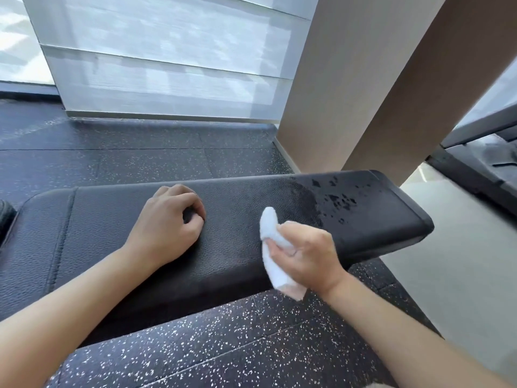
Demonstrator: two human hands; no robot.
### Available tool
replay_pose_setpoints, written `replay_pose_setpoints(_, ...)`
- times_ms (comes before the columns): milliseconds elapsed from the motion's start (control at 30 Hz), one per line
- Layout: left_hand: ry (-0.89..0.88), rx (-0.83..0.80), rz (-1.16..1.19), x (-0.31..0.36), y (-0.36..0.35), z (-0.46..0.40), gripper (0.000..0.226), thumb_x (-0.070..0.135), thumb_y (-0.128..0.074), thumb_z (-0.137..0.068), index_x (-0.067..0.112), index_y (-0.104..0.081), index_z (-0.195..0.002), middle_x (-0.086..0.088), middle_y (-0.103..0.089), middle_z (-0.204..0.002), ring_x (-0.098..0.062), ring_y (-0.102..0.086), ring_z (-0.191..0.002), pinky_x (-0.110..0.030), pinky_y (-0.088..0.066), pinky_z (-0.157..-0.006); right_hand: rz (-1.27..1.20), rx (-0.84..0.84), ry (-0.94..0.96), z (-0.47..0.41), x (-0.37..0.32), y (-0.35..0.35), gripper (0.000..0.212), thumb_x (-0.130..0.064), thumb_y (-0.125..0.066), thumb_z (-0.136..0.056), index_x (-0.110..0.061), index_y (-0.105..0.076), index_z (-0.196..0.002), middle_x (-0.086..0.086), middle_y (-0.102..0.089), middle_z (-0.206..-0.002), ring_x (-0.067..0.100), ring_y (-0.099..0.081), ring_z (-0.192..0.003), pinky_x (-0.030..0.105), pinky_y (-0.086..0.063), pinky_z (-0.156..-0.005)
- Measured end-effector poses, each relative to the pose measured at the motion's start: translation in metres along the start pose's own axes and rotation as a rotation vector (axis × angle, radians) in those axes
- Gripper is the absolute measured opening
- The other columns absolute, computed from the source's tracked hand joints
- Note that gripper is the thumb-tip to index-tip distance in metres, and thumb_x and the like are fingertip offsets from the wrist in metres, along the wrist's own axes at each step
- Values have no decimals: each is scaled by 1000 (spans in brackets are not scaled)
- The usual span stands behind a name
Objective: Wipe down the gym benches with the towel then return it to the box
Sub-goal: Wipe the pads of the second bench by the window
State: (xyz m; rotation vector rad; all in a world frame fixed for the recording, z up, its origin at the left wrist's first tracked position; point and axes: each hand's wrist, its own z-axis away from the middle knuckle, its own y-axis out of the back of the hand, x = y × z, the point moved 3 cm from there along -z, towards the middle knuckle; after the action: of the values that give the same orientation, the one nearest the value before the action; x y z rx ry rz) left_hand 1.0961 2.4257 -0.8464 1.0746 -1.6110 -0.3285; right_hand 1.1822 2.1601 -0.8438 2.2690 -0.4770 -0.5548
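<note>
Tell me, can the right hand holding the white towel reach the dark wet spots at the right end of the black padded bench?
Probably yes. The right hand grips the white towel just left of the wet spots on the black padded bench, and nothing lies between them.

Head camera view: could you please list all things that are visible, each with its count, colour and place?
bench: one, black padded, across the middle.
wet patch: one, dark droplets, on the bench's right end.
towel: one, white, bunched, over the bench's near edge.
floor: black, white-speckled, around the bench.
blind: one, pale grey, behind the bench.
pillar: one, beige, upper right.
left hand: fingers curled, resting on the bench.
right hand: grips the towel.
</note>
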Motion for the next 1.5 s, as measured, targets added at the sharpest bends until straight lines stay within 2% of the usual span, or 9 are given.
replay_pose_setpoints(233,-47,-45,-234,13,-6,1,4,24,-61,-84,23,-60,-88,5,-59,-109,-25,-49,-108,-42,-41,-94,216,31,-264,-1,24,10,45,-50,-62,-84,-29,-26,-66,-10,-29,-50,14,-30,-62,26,-24,-53)
replay_pose_setpoints(367,-13,-47,-192,10,-5,-1,9,18,-62,-83,27,-63,-85,8,-60,-109,-25,-48,-109,-43,-40,-97,168,-30,-105,-10,-59,-29,23,-48,-64,-84,-25,-59,-81,-5,-52,-62,16,-50,-57,30,-37,-51)
replay_pose_setpoints(500,124,-4,60,3,3,-6,26,12,-53,-79,32,-67,-70,15,-66,-100,-19,-51,-108,-41,-43,-99,149,-120,-19,-22,-119,-60,43,-48,-60,-86,-20,-68,-118,-3,-66,-76,21,-66,-68,31,-42,-52)
replay_pose_setpoints(667,11,-40,-50,5,-2,-1,23,13,-64,-83,34,-66,-76,16,-60,-102,-19,-50,-109,-41,-42,-101,141,-49,-38,-4,-49,-21,26,-50,-62,-85,-24,-59,-83,-6,-56,-65,16,-57,-55,28,-46,-49)
replay_pose_setpoints(900,-173,-127,-156,27,-12,-1,11,15,-68,-84,26,-66,-87,5,-62,-102,-25,-54,-102,-41,-46,-93,332,-78,-565,2,120,48,43,-65,-41,-77,-25,-50,-91,-3,-52,-64,37,-66,-75,36,-41,-64)
replay_pose_setpoints(1100,-331,-243,-175,60,-47,-14,15,28,-62,-90,26,-66,-104,6,-60,-113,-22,-53,-109,-43,-46,-98,308,-174,-530,8,88,39,29,-62,-46,-83,-33,-48,-88,-3,-61,-69,34,-60,-73,37,-44,-65)
replay_pose_setpoints(1300,-346,-235,-173,71,-75,-46,16,35,-59,-91,29,-62,-106,9,-57,-116,-20,-50,-113,-41,-42,-102,203,-231,-365,23,35,27,29,-61,-54,-84,-44,-39,-65,-8,-35,-50,12,-35,-49,31,-24,-55)
replay_pose_setpoints(1400,-330,-200,-164,68,-80,-50,16,41,-54,-89,32,-59,-100,11,-57,-110,-19,-51,-111,-39,-42,-99,219,-265,-402,4,57,25,30,-59,-56,-86,-45,-40,-65,-7,-38,-52,18,-42,-55,32,-30,-55)
replay_pose_setpoints(1500,-319,-196,-152,66,-81,-51,21,45,-47,-85,32,-59,-98,12,-57,-106,-18,-51,-108,-40,-43,-99,266,-299,-573,-46,109,11,19,-52,-52,-89,-40,-55,-75,-7,-60,-73,28,-60,-82,36,-44,-68)
